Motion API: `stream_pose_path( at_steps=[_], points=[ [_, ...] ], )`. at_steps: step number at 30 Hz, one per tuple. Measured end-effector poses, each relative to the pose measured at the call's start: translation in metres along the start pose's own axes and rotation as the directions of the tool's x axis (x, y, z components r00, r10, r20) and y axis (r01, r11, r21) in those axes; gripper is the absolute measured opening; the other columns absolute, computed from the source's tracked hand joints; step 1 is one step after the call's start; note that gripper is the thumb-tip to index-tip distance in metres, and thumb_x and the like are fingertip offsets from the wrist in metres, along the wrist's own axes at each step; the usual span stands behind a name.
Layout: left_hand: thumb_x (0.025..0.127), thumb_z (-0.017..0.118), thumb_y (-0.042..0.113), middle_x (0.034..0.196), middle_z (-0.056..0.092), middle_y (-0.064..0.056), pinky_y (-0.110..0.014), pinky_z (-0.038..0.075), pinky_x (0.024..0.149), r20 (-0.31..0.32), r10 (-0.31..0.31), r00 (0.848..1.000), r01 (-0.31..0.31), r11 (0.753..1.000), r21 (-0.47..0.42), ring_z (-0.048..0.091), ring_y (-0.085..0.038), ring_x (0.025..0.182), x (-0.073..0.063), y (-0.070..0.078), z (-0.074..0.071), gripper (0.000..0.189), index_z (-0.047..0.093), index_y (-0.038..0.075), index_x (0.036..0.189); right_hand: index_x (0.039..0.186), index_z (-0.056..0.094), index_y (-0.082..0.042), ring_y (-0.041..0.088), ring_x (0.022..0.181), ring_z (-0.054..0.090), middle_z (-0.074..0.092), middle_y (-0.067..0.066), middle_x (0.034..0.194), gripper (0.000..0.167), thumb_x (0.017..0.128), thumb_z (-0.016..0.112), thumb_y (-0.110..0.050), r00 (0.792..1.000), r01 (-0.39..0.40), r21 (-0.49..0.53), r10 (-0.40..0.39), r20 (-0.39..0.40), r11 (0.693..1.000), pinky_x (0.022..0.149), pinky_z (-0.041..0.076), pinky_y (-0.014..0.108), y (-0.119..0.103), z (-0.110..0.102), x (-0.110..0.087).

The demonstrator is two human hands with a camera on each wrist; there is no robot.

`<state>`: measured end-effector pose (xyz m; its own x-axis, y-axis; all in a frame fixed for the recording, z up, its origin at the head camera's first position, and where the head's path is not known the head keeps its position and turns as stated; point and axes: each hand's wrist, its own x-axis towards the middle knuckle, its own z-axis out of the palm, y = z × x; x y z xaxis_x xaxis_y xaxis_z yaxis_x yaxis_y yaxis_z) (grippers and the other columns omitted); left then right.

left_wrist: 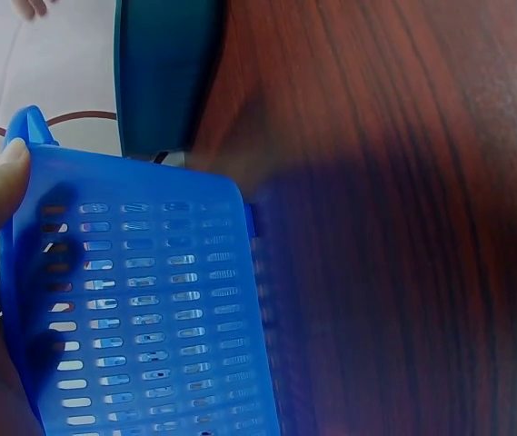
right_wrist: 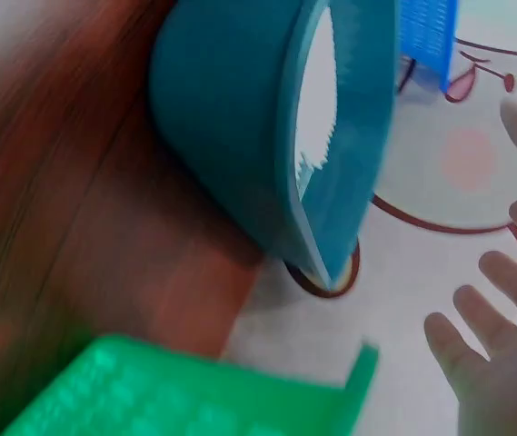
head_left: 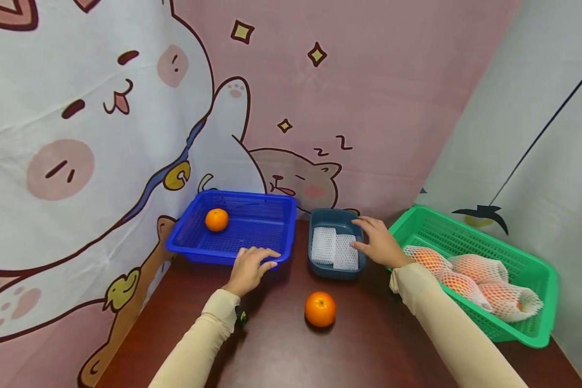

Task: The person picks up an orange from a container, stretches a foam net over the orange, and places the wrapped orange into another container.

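My left hand (head_left: 250,269) is at the near rim of the blue basket (head_left: 184,249), its fingers loosely bent over the edge. In the left wrist view a digit (left_wrist: 4,177) appears against the basket's rim. An orange (head_left: 216,220) lies in the left part of that basket. With fingers spread, my right hand (head_left: 379,242) hovers at the right side of the dark teal bin (head_left: 337,273), holding nothing. Two white foam net sleeves (head_left: 324,246) lie in the bin. Another orange (head_left: 320,309) sits bare on the table, in front of the bin.
On the right stands a green basket (head_left: 545,302) with several oranges (head_left: 461,283) in white foam nets. The brown table (head_left: 359,355) runs up to a cartoon-printed cloth (head_left: 368,97) behind the containers.
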<state>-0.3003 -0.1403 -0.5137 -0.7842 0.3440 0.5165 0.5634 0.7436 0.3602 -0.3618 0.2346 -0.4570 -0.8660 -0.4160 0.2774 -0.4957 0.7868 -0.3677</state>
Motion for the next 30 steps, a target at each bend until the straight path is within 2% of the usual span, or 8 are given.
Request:
stream_pose_path(
  at_steps=[6, 12, 18, 25, 30],
  points=[
    [0.088, 0.072, 0.024, 0.103, 0.071, 0.006, -0.037, 0.035, 0.075, 0.006, 0.003, 1.0, -0.003, 1.0, 0.009, 0.059, -0.017, 0.086, 0.001, -0.001, 0.0, 0.023, 0.072, 0.024, 0.11, 0.146, 0.043, -0.009, 0.044, 0.135, 0.029, 0.037, 0.021, 0.148, 0.075, 0.084, 0.076, -0.034, 0.986, -0.033, -0.013, 0.034, 0.166, 0.999, 0.104, 0.028, 0.063, -0.003, 0.038, 0.024],
    [0.088, 0.071, 0.025, 0.101, 0.071, 0.005, -0.037, 0.036, 0.076, 0.007, 0.003, 1.0, -0.003, 1.0, 0.007, 0.06, -0.018, 0.086, 0.001, 0.0, 0.002, 0.021, 0.072, 0.025, 0.109, 0.145, 0.044, -0.007, 0.047, 0.133, 0.032, 0.039, 0.024, 0.147, 0.079, 0.08, 0.08, -0.034, 0.961, -0.033, -0.1, 0.059, 0.271, 0.994, 0.102, 0.028, 0.066, -0.008, 0.071, 0.032],
    [0.088, 0.071, 0.026, 0.101, 0.071, 0.004, -0.037, 0.036, 0.076, -0.002, 0.012, 1.0, -0.012, 1.0, 0.014, 0.059, -0.017, 0.085, 0.002, 0.001, 0.004, 0.02, 0.071, 0.026, 0.109, 0.138, 0.052, -0.006, 0.047, 0.13, 0.038, 0.047, 0.023, 0.141, 0.073, 0.076, 0.082, -0.032, 0.962, -0.048, -0.182, 0.095, 0.256, 0.982, 0.101, 0.028, 0.068, -0.013, 0.088, 0.033],
    [0.09, 0.069, 0.026, 0.102, 0.072, 0.002, -0.037, 0.035, 0.075, 0.023, -0.004, 1.0, 0.004, 1.0, 0.008, 0.058, -0.018, 0.084, 0.0, 0.0, 0.001, 0.019, 0.071, 0.025, 0.11, 0.127, 0.063, -0.008, 0.045, 0.122, 0.047, 0.053, 0.02, 0.136, 0.053, 0.08, 0.08, -0.021, 0.941, -0.069, -0.174, 0.122, 0.316, 0.982, 0.098, 0.035, 0.063, -0.02, 0.094, 0.036],
    [0.09, 0.068, 0.028, 0.101, 0.072, 0.003, -0.036, 0.035, 0.076, 0.028, -0.014, 1.0, 0.013, 0.999, 0.035, 0.057, -0.016, 0.083, 0.0, -0.002, 0.0, 0.019, 0.071, 0.027, 0.109, 0.121, 0.066, -0.008, 0.043, 0.113, 0.052, 0.059, 0.017, 0.127, 0.048, 0.077, 0.082, -0.019, 0.952, -0.063, -0.165, 0.109, 0.287, 0.984, 0.096, 0.038, 0.061, -0.02, 0.099, 0.039]
  ],
)
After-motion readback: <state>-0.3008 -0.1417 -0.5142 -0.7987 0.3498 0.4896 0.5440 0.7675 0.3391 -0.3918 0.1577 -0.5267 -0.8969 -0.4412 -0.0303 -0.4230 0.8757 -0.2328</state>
